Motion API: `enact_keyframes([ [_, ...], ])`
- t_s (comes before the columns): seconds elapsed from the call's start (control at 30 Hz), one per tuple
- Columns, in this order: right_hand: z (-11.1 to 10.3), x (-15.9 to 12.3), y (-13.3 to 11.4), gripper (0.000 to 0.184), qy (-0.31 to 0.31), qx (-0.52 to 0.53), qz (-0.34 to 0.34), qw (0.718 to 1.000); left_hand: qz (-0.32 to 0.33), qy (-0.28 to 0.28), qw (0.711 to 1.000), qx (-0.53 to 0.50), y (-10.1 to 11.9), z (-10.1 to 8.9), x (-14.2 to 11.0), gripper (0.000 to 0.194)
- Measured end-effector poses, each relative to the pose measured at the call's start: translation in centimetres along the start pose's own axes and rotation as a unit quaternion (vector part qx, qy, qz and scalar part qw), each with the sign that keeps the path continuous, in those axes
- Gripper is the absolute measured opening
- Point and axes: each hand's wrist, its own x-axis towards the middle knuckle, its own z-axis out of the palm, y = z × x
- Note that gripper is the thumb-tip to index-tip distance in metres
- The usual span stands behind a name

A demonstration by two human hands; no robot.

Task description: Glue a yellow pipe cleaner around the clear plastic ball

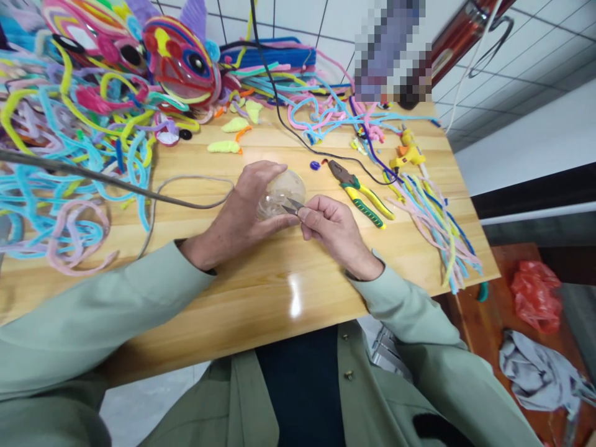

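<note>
My left hand (242, 205) is wrapped round a clear, rounded plastic shell (285, 186) just above the wooden table. Pinched in my right hand (328, 222) is a pair of small scissors (292, 206), its pointed blades spread apart against the shell's near right side. The handles are hidden by my fingers. To the right of the shell lie pliers (361, 192) with yellow and green grips. A small dark blue piece (315, 166) rests between the pliers and the shell.
Tangled pipe cleaners (74, 180) cover the table's left side, with decorated fish-like figures (181, 62) behind them. A yellow glue gun (407, 152) and a bundle of pipe cleaners (433, 223) are at right. A black cable (279, 112) crosses the table.
</note>
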Motion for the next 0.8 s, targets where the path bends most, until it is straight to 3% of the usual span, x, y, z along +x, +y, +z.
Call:
enact_keyframes([
  [0.2, 0.0, 0.2, -0.2, 0.054, -0.011, 0.003, -0.005, 1.0, 0.029, -0.001, 0.999, -0.02, 0.2, -0.3, 0.2, 0.078],
  [0.63, 1.1, -0.4, 0.3, 0.057, 0.026, 0.01, -0.016, 0.999, 0.021, 0.009, 1.0, 0.001, 0.7, 0.1, -0.2, 0.07],
  [0.8, 0.5, 0.0, 0.1, 0.056, 0.003, 0.012, 0.001, 1.0, 0.018, -0.003, 1.0, -0.023, 0.1, -0.2, -0.1, 0.082],
])
